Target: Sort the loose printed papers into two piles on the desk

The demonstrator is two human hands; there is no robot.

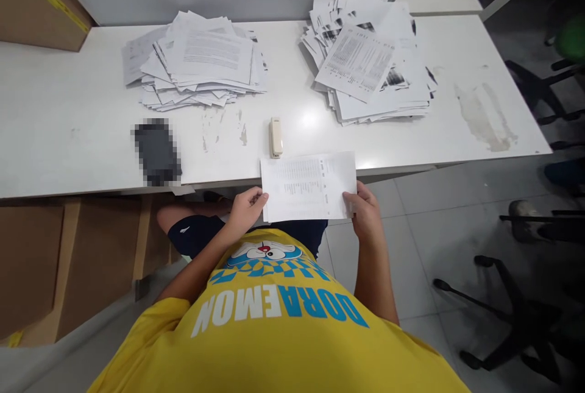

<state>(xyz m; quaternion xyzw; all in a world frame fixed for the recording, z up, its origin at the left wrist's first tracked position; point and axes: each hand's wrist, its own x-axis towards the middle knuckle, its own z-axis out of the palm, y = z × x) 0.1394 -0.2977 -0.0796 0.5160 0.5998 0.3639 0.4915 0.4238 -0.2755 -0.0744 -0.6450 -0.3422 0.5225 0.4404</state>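
The white surface (283, 85) is the largest thing, and it carries two loose piles toward its back side, which seems to leave the front part for handling. The right pile (354, 64) is the bigger one, with sheets turned in many directions, probably because they were laid down without aligning. The left pile (214, 58) is lower but also uneven, and a good gap between the two piles prevents them from mixing

The papers (308, 189) are at the front edge of the surface, in front of the body and between both hands. They are held wide and nearly flat, so they do not bend much, and the printed side faces up to the person. Near the left front edge there lies a dark object (158, 152); it is blurred, so I can only suppose it is a phone or a case, placed aside from the papers

The left hand (248, 210) is closed on the left edge of the papers, and the right hand (364, 210) pinches the right edge, each with its thumb on top, which gives an even support. The smallest is the cream stapler (275, 137), just beyond the papers, pointing toward the person, within easy reach
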